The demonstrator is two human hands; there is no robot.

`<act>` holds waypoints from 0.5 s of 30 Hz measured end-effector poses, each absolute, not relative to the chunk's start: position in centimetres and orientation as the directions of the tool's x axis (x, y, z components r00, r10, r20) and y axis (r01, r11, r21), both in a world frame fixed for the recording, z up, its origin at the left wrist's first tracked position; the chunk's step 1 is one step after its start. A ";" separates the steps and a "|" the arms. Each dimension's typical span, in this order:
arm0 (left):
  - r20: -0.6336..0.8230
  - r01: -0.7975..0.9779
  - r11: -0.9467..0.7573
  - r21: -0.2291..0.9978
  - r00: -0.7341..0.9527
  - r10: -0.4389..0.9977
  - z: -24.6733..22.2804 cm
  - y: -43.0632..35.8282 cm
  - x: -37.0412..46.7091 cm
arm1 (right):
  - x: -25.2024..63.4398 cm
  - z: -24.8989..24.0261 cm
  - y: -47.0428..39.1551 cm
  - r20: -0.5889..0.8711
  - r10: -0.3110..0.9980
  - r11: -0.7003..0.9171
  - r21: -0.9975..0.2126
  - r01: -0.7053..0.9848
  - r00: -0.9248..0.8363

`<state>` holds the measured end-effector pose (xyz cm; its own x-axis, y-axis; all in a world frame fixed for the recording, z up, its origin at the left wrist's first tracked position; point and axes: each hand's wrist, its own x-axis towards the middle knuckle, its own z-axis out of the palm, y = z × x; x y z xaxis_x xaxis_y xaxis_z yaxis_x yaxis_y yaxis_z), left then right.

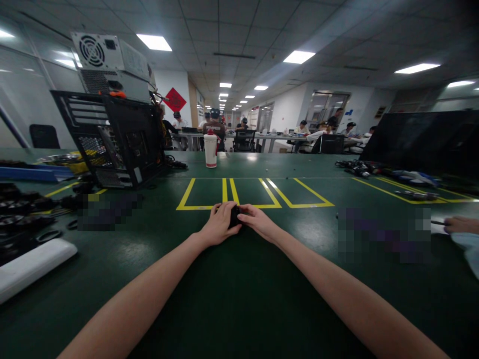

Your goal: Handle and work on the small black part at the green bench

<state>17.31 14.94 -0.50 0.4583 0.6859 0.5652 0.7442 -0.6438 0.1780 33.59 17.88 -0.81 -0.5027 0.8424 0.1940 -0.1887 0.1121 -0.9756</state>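
Observation:
Both hands meet over the green table (239, 289), in front of its yellow tape outlines (224, 192). My left hand (220, 225) is closed around a small black object (234, 215), its fingers over the top and its thumb at the near side. From the right, the fingertips and thumb of my right hand (258, 222) pinch the same object. Most of it is hidden by the fingers, so its kind cannot be made out.
A black computer case (123, 139) topped by power supplies (108, 55) stands left. Beyond the tape is a white bottle (211, 149). Black parts (18, 214) and a white bar (37, 267) lie left. At right are cables (354, 168) and another person's hand (462, 225).

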 end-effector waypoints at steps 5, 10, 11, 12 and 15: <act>0.552 0.752 -0.638 0.166 0.466 0.692 -0.5 15.0 17.4 | 33.8 -0.3 17.2 0.246 0.812 0.143 -0.963 -0.228 -0.530; 0.545 0.746 -0.642 0.180 0.467 0.696 -0.3 14.9 17.3 | 33.6 -0.3 17.0 0.203 0.871 0.146 -0.976 -0.159 -0.448; 0.545 0.745 -0.641 0.184 0.465 0.697 -0.3 14.9 17.3 | 33.6 -0.4 17.1 0.196 0.877 0.142 -0.978 -0.154 -0.439; 0.546 0.744 -0.641 0.188 0.463 0.698 -0.3 14.9 17.2 | 33.6 -0.5 17.2 0.185 0.881 0.130 -0.980 -0.152 -0.435; 0.547 0.740 -0.644 0.194 0.463 0.698 -0.4 14.9 17.2 | 33.5 -0.7 17.6 0.144 0.880 0.077 -0.984 -0.164 -0.453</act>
